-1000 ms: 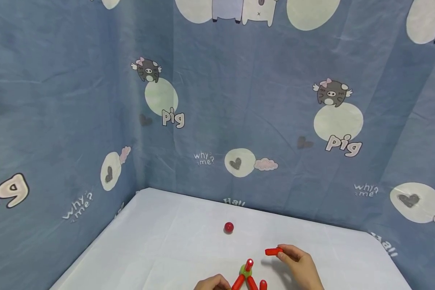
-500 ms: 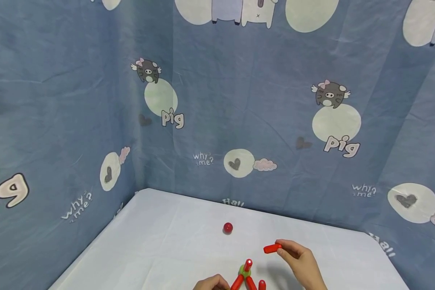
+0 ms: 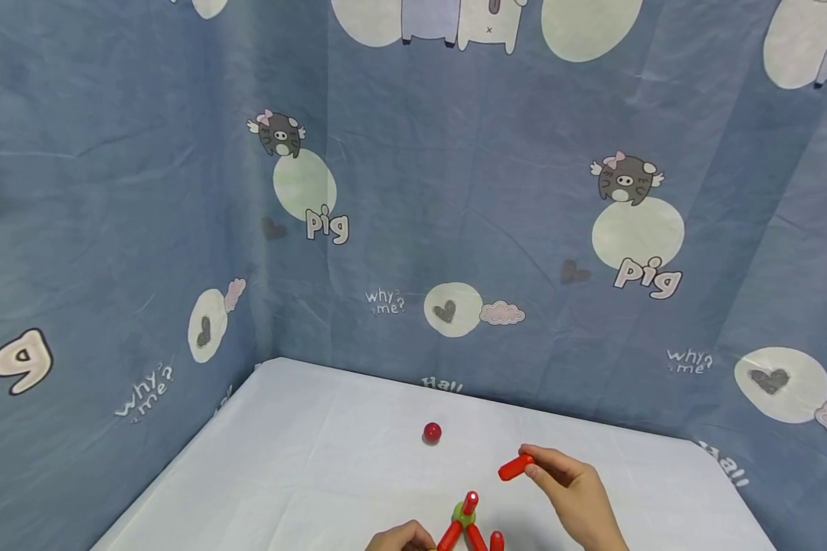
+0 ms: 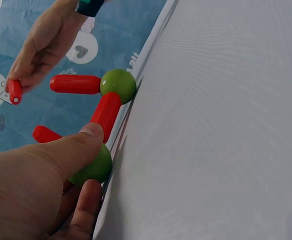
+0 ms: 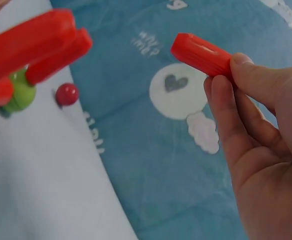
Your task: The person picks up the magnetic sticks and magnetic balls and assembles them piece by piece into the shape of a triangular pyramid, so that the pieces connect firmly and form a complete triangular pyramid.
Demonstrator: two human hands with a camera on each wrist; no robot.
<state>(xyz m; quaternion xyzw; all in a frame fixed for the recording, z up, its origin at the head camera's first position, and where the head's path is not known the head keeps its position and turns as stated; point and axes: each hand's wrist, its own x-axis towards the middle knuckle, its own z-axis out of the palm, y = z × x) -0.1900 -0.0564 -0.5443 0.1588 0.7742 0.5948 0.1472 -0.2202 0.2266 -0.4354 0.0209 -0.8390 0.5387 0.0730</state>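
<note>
My right hand (image 3: 575,493) pinches a red toy building rod (image 3: 515,467) by one end, between thumb and fingertips, above the table. In the right wrist view that rod (image 5: 201,54) tilts up to the left, its other end sticking out free. At the bottom of the head view my left hand (image 3: 401,537) holds a frame of red rods and green balls. The left wrist view shows its thumb at a red rod (image 4: 106,116) and its fingers around the lower green ball (image 4: 97,167). A second green ball (image 4: 118,86) carries another upright rod (image 4: 76,84).
A small red ball (image 3: 432,433) lies on the white table (image 3: 358,413) beyond the frame. Blue printed cloth (image 3: 400,191) hangs behind the table and along its left side.
My right hand has risen slightly, away from the table, and the rod in it has tilted, its free end pointing lower. My left hand and the frame have barely moved.
</note>
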